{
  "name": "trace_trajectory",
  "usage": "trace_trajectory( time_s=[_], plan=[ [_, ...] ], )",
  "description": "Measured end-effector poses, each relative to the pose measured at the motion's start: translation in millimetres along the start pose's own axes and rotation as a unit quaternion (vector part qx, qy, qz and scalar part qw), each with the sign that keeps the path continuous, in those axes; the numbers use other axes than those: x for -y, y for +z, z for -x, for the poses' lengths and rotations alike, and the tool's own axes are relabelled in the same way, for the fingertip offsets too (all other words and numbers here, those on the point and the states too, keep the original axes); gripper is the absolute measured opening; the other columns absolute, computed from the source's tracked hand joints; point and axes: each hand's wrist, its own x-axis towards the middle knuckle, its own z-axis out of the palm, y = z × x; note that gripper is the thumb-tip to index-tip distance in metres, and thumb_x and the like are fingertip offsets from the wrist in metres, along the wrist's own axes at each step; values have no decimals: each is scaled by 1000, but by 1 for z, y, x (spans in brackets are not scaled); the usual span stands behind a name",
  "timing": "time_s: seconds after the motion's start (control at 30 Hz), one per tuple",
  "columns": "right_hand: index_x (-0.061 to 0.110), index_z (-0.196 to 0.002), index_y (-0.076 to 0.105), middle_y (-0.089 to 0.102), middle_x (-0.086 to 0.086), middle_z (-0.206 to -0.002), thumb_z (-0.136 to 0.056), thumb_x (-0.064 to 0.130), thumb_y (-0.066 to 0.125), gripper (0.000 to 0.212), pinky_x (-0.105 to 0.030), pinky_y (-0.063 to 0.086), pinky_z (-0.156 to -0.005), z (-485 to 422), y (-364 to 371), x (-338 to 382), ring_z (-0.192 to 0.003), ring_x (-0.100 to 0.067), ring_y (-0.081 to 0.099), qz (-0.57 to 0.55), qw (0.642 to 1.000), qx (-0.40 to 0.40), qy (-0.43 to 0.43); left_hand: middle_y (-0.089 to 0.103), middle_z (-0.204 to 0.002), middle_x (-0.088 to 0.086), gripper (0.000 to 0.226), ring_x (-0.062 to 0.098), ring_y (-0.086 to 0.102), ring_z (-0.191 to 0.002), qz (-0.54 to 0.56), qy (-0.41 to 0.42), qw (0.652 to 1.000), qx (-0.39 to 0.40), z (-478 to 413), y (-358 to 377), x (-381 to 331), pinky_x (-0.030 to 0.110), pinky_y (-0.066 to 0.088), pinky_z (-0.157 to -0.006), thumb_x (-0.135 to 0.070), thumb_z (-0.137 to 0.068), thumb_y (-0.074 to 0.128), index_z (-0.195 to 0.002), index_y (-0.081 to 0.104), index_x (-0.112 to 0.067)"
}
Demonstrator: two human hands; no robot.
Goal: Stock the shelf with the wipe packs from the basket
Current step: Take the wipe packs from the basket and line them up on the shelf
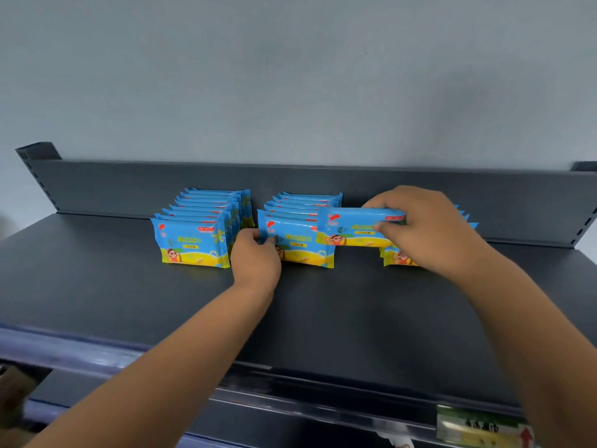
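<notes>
right now my right hand (pixel 426 231) pinches one wipe pack (pixel 352 226) by its end, thumb in front. the pack is up in the air, just right of the middle row (pixel 300 215) and over its front corner. my left hand (pixel 255 257) grips the left edge of that row's front pack (pixel 300 247), maybe to keep it up. a left row (pixel 193 240) stands just left of the middle row, and a right row (pixel 397 258) stands right of it, mostly hidden by my hand. i think the pack should go down straight, bottom edge on the shelf (pixel 323 318), flat against a row's front. let go slowly so nothing tips. i can't see the basket.
</notes>
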Motion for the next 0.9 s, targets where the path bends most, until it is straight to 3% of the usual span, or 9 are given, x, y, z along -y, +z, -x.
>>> trace_trajectory(
  time_s=[0.07, 0.2, 0.33, 0.43, 0.5, 0.57, 0.7, 0.8, 0.9],
  plan=[
    [35, -111, 72, 64, 13, -101, -90, 15, 65, 30, -36, 49, -84, -3, 3, 2, -94, -8, 58, 14, 1000, 10, -8, 66, -107, 3, 22, 12, 60, -84, 13, -14, 1000, -7, 0, 1, -2, 27, 47, -68, -19, -103, 58, -124, 56, -12],
    [38, -112, 70, 62, 13, -98, -91, 16, 64, 31, -33, 48, -80, -6, 8, 4, -92, -8, 57, 37, 999, 23, -9, 62, -121, 12, 28, 25, 65, -103, 8, -37, 999, -26, 6, 6, -6, 36, 55, -81, -21, -100, 62, -123, 50, -12],
    [38, -111, 70, 61, 14, -97, -91, 17, 64, 30, -31, 44, -78, -6, 11, 3, -92, -8, 56, 49, 999, 22, -11, 43, -143, 14, 64, 30, 56, -117, 0, -74, 997, -23, 21, 13, -18, 41, 51, -96, -21, -90, 76, -140, 37, -8],
    [37, -112, 69, 59, 14, -94, -92, 18, 63, 28, -32, 44, -77, -5, 12, 4, -90, -8, 55, 61, 998, 29, -9, 29, -150, 9, 78, 31, 49, -123, -16, -94, 995, -17, 36, 19, -32, 36, 45, -89, -24, -87, 79, -146, 30, -13],
    [36, -113, 69, 59, 13, -94, -92, 17, 64, 28, -33, 44, -77, -4, 12, 4, -90, -9, 55, 67, 997, 27, -8, 26, -150, 7, 71, 32, 48, -122, -17, -85, 996, -22, 44, 22, -35, 34, 41, -85, -20, -87, 77, -141, 32, -16],
    [34, -112, 70, 60, 12, -95, -91, 16, 64, 29, -35, 46, -80, -1, 12, 4, -90, -10, 56, 60, 998, 22, -10, 28, -148, 5, 63, 31, 45, -123, -19, -67, 997, -17, 53, 24, -34, 36, 44, -91, -16, -89, 72, -140, 35, -17],
    [33, -110, 72, 64, 11, -99, -90, 15, 66, 28, -39, 48, -85, 9, 0, 0, -94, -12, 58, 37, 999, 0, -1, 46, -129, -4, 43, 23, 52, -120, 2, 65, 997, 40, 68, 28, -28, 47, 51, -100, -14, -90, 65, -129, 48, -24],
    [32, -112, 71, 68, 12, -110, -88, 12, 70, 31, -35, 49, -89, 22, -13, -10, -101, -11, 61, 4, 999, -29, 45, 54, -122, -8, 31, 13, 56, -112, 12, 133, 987, 88, 82, 33, -34, 36, 51, -98, -17, -95, 65, -123, 53, -25],
    [27, -116, 68, 68, 8, -115, -88, 11, 73, 33, -31, 47, -88, 34, -18, -18, -104, -13, 61, 11, 995, -63, 78, 60, -106, -15, 17, 5, 60, -93, 27, 124, 982, 141, 93, 43, -42, 24, 49, -80, -21, -97, 66, -112, 60, -24]
  ],
)
